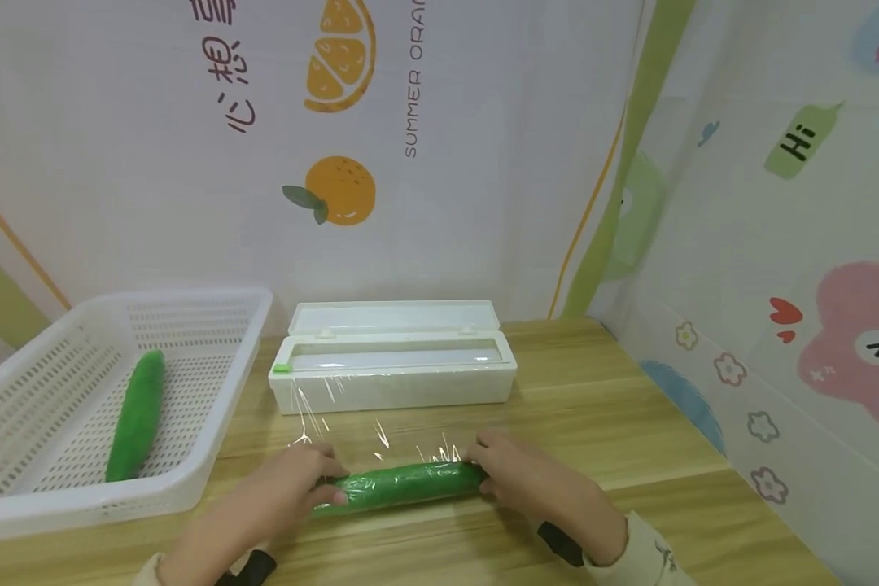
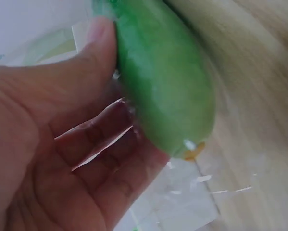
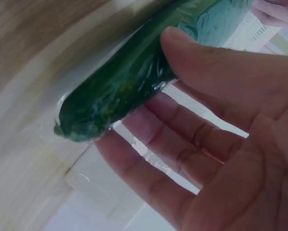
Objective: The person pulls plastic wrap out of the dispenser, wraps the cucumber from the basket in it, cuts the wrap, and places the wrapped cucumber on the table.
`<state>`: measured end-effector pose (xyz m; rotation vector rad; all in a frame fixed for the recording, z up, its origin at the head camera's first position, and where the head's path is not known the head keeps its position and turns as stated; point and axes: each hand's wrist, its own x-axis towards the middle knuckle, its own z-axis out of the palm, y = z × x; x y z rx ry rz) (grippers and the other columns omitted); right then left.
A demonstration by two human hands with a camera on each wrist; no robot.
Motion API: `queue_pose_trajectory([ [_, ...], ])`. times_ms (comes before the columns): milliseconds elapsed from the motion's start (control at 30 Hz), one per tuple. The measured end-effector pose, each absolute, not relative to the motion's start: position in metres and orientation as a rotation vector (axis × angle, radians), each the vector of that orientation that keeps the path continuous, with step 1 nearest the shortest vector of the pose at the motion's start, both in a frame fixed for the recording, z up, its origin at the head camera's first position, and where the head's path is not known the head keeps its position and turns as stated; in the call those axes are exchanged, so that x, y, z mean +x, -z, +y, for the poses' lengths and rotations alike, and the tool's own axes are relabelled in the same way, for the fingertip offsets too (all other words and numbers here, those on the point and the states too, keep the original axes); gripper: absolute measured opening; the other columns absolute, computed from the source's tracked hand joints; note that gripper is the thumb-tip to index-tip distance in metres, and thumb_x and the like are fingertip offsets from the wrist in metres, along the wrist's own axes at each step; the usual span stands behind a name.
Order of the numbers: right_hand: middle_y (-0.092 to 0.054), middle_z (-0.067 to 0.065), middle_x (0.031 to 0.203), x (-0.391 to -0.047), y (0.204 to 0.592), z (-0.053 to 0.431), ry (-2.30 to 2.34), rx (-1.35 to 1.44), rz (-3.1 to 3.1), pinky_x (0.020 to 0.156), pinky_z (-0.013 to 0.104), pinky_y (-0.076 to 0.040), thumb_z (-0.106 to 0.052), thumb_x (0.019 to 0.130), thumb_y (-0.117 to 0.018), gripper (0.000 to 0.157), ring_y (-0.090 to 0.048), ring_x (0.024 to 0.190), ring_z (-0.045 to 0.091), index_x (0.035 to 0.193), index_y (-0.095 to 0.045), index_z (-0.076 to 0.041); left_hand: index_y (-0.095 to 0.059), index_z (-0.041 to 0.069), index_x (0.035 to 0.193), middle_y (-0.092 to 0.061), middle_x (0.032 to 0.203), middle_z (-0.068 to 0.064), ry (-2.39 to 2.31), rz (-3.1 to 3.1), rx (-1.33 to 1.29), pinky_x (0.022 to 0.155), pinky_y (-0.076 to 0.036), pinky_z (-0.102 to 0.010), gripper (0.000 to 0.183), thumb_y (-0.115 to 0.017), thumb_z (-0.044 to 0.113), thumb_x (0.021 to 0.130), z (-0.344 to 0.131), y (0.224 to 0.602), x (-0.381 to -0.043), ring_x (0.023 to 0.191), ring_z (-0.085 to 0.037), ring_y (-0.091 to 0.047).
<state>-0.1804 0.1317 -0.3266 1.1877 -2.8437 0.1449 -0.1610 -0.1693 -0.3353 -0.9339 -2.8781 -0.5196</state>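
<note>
A green cucumber (image 1: 410, 486) lies crosswise near the table's front, with clear cling film over it. From it the film (image 1: 381, 435) stretches back to a white cling film box (image 1: 395, 391) whose lid stands up. My left hand (image 1: 293, 487) grips the cucumber's left end, thumb on one side and fingers on the other; the left wrist view shows the pale tip (image 2: 182, 130). At the other end my right hand (image 1: 522, 474) holds it the same way. Shiny film wraps the dark end (image 3: 100, 106) in the right wrist view.
A white plastic basket (image 1: 212, 439) stands on the left, with another cucumber (image 1: 137, 415) in it. The wooden table (image 1: 703, 488) runs back to a printed cloth (image 1: 454, 244) behind the box. A second printed cloth hangs at the right.
</note>
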Motion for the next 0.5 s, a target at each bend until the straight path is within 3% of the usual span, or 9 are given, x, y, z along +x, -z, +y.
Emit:
queue_pose_trajectory([
  [133, -0.060, 0.001, 0.102, -0.1816, 0.3262, 0.1329, -0.222, 1.186, -2.864, 0.078, 0.026, -0.051, -0.010, 0.080, -0.071, 0.035, -0.057, 0.092, 0.013, 0.110, -0.053, -0.010, -0.066, 0.004, 0.102, -0.063, 0.082, 0.006, 0.624, -2.872, -0.960, 0.062, -0.049, -0.026, 0.029, -0.068, 0.023, 0.080, -0.1715, 0.3341, -0.1645, 0.072, -0.009, -0.057],
  [300, -0.056, -0.004, 0.089, -0.1847, 0.3260, 0.1329, -0.294, 1.202, -2.864, 0.069, 0.020, -0.048, -0.008, 0.081, -0.070, 0.027, -0.052, 0.080, 0.008, 0.096, -0.048, -0.012, -0.052, 0.018, 0.102, -0.060, 0.092, 0.008, 0.659, -2.823, -0.971, 0.062, -0.048, -0.023, 0.026, -0.067, 0.013, 0.082, -0.1714, 0.3301, -0.1614, 0.075, -0.007, -0.057],
  [500, -0.057, -0.003, 0.088, -0.1858, 0.3271, 0.1332, -0.248, 1.223, -2.831, 0.070, 0.019, -0.049, -0.006, 0.079, -0.070, 0.024, -0.055, 0.082, 0.007, 0.093, -0.053, -0.015, -0.060, 0.027, 0.097, -0.057, 0.099, 0.007, 0.537, -2.764, -1.016, 0.058, -0.046, -0.021, 0.026, -0.068, 0.009, 0.080, -0.1713, 0.3292, -0.1594, 0.072, -0.004, -0.053],
])
